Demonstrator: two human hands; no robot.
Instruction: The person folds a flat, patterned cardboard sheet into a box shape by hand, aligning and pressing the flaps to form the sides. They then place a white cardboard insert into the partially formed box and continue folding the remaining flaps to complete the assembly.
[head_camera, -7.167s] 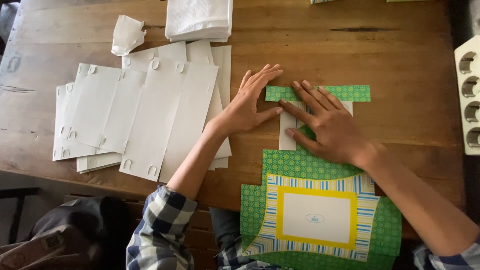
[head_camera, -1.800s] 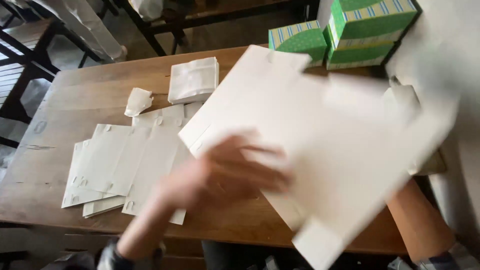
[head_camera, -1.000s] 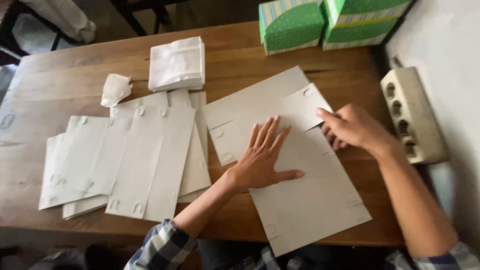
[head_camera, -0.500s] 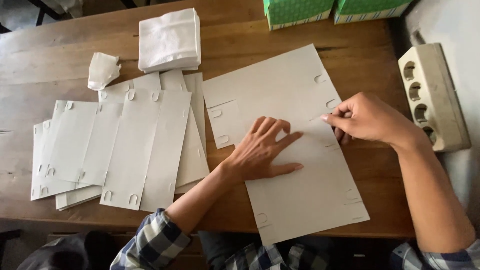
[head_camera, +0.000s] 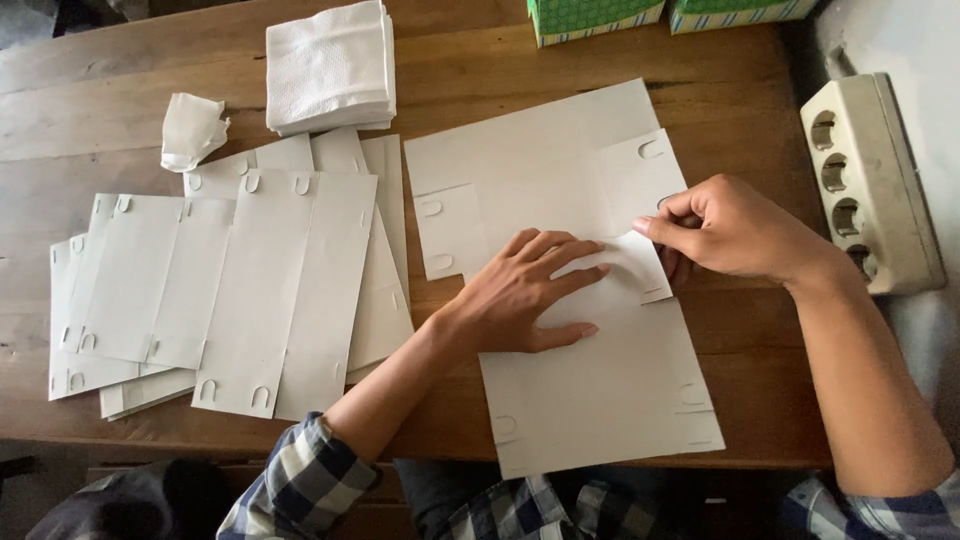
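White card stock, die-cut and unfolded, lay plain side up on the wooden table (head_camera: 120, 120) in front of the person. This flat carton blank (head_camera: 590, 380) ran from near the table's far side to its near edge, with small curved slots visible at several flaps.

Left hand (head_camera: 525, 295) rested palm down on the middle of the blank, fingers spread and flat, gripping nothing. Right hand (head_camera: 735, 230) was at the blank's right side, thumb and forefinger pinched together on the edge of a side flap (head_camera: 640, 270), which was lifted slightly off the sheet; the other fingers were curled under.

To the left, touching or just beside the blank, a fanned pile of further blanks (head_camera: 230, 290) lay overlapping, all plain side up. Beyond that pile stood a stack of white paper napkins (head_camera: 330, 65), with a crumpled napkin (head_camera: 192, 130) near it on the left. Two green patterned boxes (head_camera: 590, 15) sat at the far edge, partly cut off by the frame. A cream multi-socket power strip (head_camera: 865, 180) lay along the right edge, just beside the right hand but apart from it.
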